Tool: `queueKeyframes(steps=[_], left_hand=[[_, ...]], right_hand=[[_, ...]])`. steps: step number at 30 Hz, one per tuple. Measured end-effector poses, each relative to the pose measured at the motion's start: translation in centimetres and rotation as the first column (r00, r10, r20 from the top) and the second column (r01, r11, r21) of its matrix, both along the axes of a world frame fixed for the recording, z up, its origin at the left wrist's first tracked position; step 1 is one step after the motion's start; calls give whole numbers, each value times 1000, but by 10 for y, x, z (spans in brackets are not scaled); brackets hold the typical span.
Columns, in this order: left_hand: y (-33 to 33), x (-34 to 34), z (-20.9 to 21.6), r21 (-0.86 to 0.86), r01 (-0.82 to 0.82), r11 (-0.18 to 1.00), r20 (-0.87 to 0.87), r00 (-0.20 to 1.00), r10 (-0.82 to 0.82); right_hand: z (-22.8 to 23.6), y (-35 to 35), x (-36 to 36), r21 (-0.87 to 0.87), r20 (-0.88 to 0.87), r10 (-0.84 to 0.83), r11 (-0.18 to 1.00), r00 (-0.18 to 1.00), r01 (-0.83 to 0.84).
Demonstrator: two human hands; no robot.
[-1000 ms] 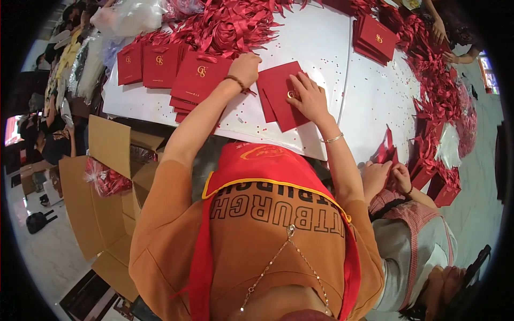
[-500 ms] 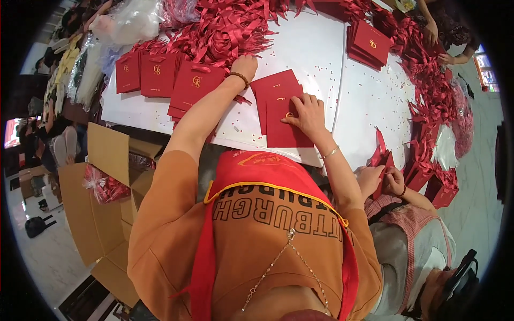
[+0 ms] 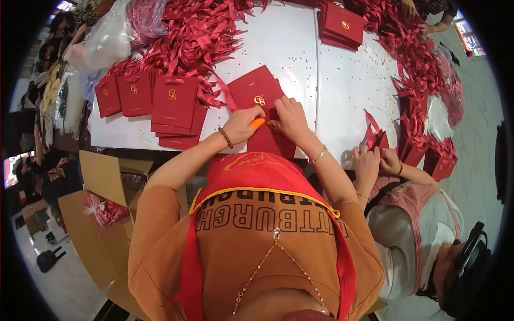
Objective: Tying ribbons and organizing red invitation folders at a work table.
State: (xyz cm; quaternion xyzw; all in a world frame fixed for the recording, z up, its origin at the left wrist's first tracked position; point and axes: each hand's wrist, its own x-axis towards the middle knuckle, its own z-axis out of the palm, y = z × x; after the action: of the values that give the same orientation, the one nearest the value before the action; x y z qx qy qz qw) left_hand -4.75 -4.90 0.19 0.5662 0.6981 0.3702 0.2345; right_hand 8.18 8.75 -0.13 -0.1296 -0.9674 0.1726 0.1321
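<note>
In front of me, flat red paper gift bags with gold emblems lie overlapped at the table's near edge. My left hand is closed at the left side of the top bag, its fingers pinched on a red ribbon that trails up and away. A small orange thing shows at its fingertips; its kind is unclear. Facing it, my right hand grips the top bag with bent fingers and thumb. Part of the bag is hidden under both hands.
Red bag stacks stand to the left, below a heap of red ribbons. Another bag stack lies at the far right. A co-worker's hands handle a red bag beside me. An open carton stands at lower left.
My left hand has come from the ribbon heap back to the bags, bringing a ribbon. My right hand's fingers have gone from spread on the bag to bent around it.
</note>
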Motion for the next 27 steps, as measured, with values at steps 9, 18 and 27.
queueKeyframes(steps=[9, 18, 27], left_hand=[[-7, 0, -22, -253, -293, 922, 478, 791, 382], [12, 16, -13, -254, -296, 921, 420, 824, 380], [11, 9, -8, -254, -284, 925, 222, 913, 342]], right_hand=[[-1, 16, -4, -530, 310, -52, 820, 949, 218], [8, 12, -2, -544, 355, 2, 814, 935, 205], [3, 4, -4, -516, 304, -43, 832, 952, 203]])
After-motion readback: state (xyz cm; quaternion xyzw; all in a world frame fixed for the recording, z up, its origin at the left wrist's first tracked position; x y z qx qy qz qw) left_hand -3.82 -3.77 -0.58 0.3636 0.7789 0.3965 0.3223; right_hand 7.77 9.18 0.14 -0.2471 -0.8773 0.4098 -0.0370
